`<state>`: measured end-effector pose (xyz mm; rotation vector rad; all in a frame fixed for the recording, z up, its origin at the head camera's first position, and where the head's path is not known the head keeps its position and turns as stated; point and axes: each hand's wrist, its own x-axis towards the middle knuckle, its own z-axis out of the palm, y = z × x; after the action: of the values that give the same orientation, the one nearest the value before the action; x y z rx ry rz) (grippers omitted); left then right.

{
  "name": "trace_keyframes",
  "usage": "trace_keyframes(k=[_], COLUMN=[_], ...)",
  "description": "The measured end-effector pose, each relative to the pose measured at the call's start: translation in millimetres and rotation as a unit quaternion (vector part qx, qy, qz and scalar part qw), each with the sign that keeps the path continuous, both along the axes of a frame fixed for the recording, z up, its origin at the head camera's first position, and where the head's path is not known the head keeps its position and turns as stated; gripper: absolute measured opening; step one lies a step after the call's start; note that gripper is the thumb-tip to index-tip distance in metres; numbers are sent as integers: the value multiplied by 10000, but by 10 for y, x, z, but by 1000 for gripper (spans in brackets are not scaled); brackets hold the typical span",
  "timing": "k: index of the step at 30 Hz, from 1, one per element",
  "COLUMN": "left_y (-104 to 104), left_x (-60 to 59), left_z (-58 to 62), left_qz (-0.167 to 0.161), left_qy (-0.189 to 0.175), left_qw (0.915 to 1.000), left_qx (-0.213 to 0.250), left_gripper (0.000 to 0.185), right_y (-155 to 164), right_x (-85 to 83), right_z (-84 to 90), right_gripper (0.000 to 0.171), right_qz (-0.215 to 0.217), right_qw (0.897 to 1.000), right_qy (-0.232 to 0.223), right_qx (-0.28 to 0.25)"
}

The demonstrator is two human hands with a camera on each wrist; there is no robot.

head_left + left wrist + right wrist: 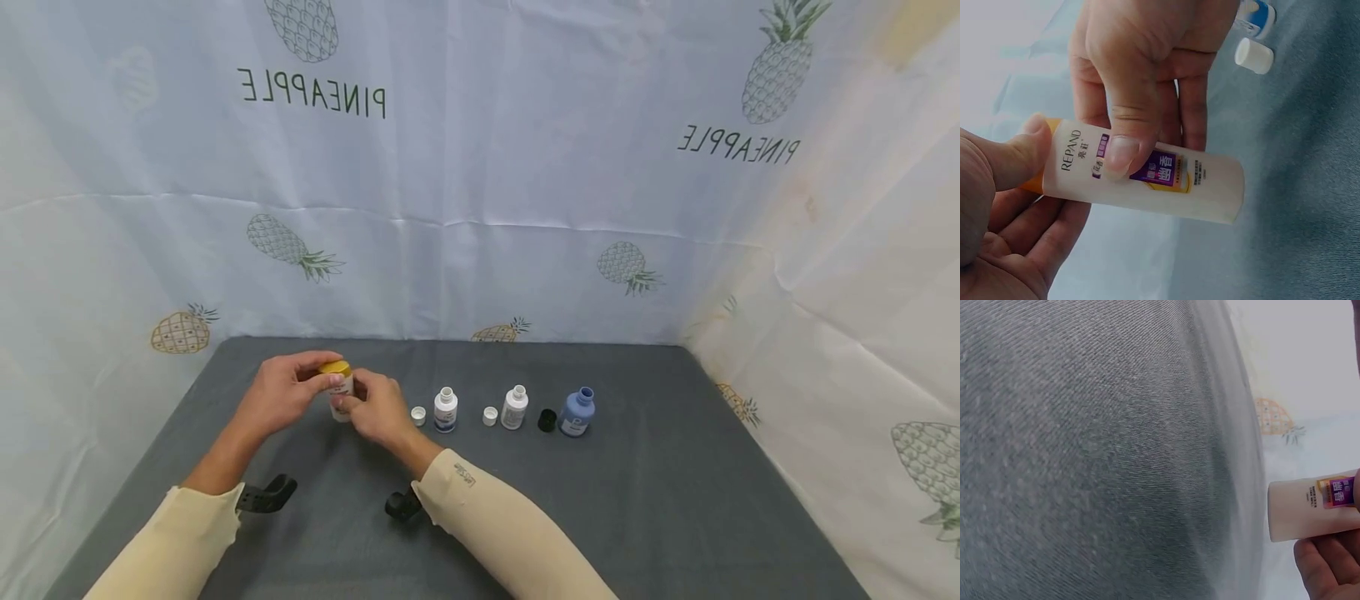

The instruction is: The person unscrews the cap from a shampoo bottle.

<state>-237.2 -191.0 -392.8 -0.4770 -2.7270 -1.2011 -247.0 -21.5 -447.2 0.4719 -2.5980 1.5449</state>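
A white bottle [346, 387] with a yellow cap [334, 367] is held between both hands at the table's far left. My left hand [281, 393] pinches the cap, thumb in front and fingers behind. Around the bottle's body, my right hand [384, 410] grips with its thumb over the purple label [1163, 169]. The left wrist view shows the bottle lying sideways across the picture, its lettering [1071, 151] close to the cap. Only the base end of the bottle [1297, 512] and some right-hand fingers [1329, 565] show in the right wrist view.
Rightward along the grey-covered table [675, 500] stand a small white cap [418, 415], an uncapped white bottle [446, 411], another white cap [490, 416], a second uncapped white bottle [514, 408], a black cap [547, 420] and an uncapped blue bottle [577, 412]. A pineapple-print curtain [480, 167] hangs behind.
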Motion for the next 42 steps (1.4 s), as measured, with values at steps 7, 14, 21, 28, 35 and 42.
trace_keyframes(k=[7,14,21,28,35,42], left_y=[-20,-11,21,74,172,328], left_x=[77,145,236,311,384,459], left_z=[145,267,382,495,564,594], left_qz=[-81,-184,-374,-584,-838,-1084], left_qy=[-7,35,44,140,147,252], left_qw=[10000,9998,9991,9974,9946,9902], left_qx=[-35,9,190,409,589,849], left_gripper=[37,38,40,40,37,35], right_y=[32,89,198,322,453,641], right_x=[69,156,278,386,481,591], right_z=[138,270,403,550,624,682], right_gripper=[19,21,22,24,23,25], right_qz=[134,220,436,559,625,694], right_qw=[9997,9992,9981,9968,9953,9942], right_qy=[192,295,404,558,743,814], right_qx=[68,165,153,83,-26,-47])
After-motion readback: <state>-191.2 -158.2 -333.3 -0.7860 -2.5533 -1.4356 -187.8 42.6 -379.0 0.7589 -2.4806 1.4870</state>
